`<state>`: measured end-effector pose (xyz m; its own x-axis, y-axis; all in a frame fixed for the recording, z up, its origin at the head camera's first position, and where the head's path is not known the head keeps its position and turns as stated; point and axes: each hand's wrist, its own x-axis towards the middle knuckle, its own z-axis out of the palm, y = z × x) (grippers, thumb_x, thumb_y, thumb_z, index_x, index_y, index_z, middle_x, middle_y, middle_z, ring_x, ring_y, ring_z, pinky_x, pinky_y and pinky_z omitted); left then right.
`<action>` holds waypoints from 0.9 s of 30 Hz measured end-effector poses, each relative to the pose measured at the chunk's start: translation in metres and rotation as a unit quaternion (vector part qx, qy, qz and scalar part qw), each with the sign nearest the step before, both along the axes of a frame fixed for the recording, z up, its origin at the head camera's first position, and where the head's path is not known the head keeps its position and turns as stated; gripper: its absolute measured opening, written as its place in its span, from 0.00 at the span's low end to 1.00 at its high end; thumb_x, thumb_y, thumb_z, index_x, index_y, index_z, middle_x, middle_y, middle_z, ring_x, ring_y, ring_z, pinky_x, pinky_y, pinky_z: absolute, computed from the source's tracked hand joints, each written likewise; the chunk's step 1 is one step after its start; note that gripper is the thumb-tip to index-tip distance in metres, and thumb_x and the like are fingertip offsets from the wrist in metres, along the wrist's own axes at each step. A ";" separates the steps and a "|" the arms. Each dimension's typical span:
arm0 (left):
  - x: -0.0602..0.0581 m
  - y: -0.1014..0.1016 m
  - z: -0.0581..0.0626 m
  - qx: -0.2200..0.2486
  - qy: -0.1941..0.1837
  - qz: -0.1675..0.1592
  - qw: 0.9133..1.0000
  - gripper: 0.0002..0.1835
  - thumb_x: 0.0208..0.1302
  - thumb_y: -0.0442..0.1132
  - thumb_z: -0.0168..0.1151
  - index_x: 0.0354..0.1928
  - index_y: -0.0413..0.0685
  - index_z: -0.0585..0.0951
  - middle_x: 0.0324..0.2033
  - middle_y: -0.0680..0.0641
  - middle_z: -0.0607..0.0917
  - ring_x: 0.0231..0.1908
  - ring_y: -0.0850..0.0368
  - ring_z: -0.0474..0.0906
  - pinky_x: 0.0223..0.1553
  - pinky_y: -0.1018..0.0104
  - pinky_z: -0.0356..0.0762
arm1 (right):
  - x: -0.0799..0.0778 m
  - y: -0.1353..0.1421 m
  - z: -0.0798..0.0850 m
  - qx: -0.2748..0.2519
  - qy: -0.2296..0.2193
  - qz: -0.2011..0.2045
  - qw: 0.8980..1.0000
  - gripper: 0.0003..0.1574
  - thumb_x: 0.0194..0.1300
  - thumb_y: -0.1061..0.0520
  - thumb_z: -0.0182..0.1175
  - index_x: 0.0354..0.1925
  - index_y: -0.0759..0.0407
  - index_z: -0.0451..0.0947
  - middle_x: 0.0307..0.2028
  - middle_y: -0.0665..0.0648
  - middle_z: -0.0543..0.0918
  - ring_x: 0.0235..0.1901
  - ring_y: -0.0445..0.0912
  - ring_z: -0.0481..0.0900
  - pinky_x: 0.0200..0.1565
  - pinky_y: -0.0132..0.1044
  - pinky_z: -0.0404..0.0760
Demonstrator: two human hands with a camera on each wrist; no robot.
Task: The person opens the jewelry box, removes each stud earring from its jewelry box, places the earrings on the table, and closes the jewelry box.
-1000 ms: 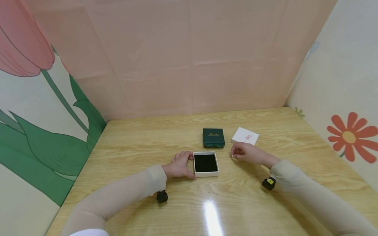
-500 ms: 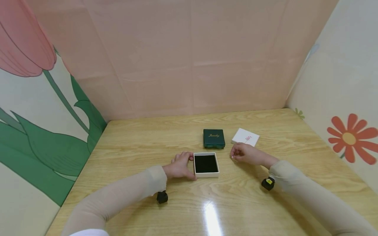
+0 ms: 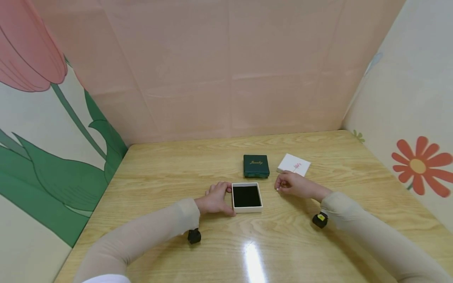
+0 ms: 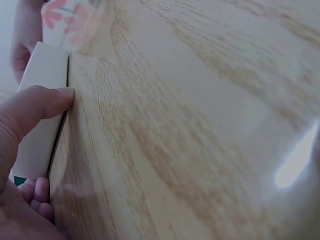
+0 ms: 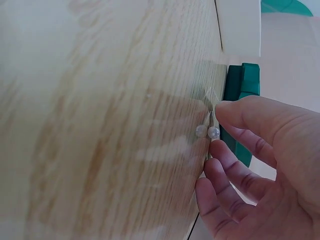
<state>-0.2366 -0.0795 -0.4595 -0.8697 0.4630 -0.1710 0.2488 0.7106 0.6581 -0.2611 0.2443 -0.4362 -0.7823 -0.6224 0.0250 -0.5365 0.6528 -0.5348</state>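
Note:
A low white box [image 3: 262, 209] with a black lining stands uncovered at the table's middle in the head view. My left hand [image 3: 214, 199] grips its left side, the thumb along the near wall and the fingers at the far corner. To the right, my right hand [image 3: 293, 183] is low over the table. Its thumb and forefinger pinch a small pearl-like bead [image 5: 213, 132] with a thin metal stem, seen in the right wrist view. A second pale bead beside it may be a reflection. The exact kind of trinket is unclear.
Behind the white box sits a closed dark green jewelry box [image 3: 256, 166] with gold lettering. A flat white lid or box [image 3: 294, 163] with a pink flower lies just beyond my right hand. The wooden table [image 3: 170, 165] meets a pink backdrop [image 3: 226, 70] at the rear.
My right hand has shifted very slightly left with the pearl-like bead still in its fingertips. The left hand and the boxes look the same.

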 end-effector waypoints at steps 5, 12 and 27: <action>0.000 0.000 0.000 -0.008 -0.003 -0.002 1.000 0.46 0.37 0.50 0.80 0.61 0.49 0.68 0.51 0.53 0.72 0.50 0.53 0.60 0.53 0.53 0.54 | 0.000 -0.001 -0.001 0.004 0.002 -0.004 1.000 0.01 0.62 0.63 0.63 0.34 0.59 0.79 0.35 0.54 0.76 0.36 0.44 0.70 0.38 0.31 0.70; 0.000 0.000 0.001 -0.003 -0.005 -0.001 1.000 0.46 0.37 0.50 0.80 0.60 0.49 0.68 0.51 0.53 0.72 0.50 0.53 0.61 0.53 0.52 0.54 | 0.000 -0.001 0.001 0.009 -0.005 -0.004 1.000 0.02 0.62 0.62 0.63 0.35 0.60 0.79 0.36 0.54 0.77 0.36 0.44 0.70 0.38 0.31 0.70; 0.001 0.000 0.002 -0.006 -0.007 -0.002 1.000 0.44 0.38 0.49 0.80 0.59 0.50 0.68 0.51 0.54 0.72 0.51 0.52 0.60 0.53 0.53 0.53 | -0.004 0.003 -0.005 -0.031 0.022 0.027 0.999 0.03 0.61 0.63 0.63 0.36 0.60 0.78 0.34 0.53 0.78 0.34 0.40 0.71 0.37 0.31 0.71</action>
